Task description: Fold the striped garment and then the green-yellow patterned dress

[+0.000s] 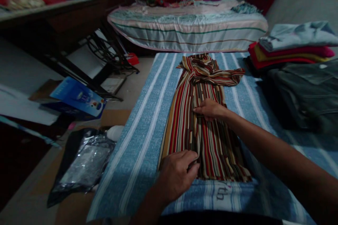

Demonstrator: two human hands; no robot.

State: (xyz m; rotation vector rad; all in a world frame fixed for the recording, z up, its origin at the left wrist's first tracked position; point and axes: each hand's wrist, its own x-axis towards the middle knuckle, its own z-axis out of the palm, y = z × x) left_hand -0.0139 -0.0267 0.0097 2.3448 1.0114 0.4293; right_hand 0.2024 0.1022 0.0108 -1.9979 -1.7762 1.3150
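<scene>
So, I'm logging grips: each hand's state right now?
Left hand: closed, pinching the striped garment near its lower edge.
Right hand: closed, pinching it around the middle.

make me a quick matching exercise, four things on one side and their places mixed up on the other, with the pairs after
1. left hand
2. right hand
3. folded clothes
4. blue box

a. stacked at the picture's right side
b. at the middle of the striped garment
c. at the picture's left side
d. at the striped garment's near end

Pairs: 1-d, 2-b, 3-a, 4-c
</scene>
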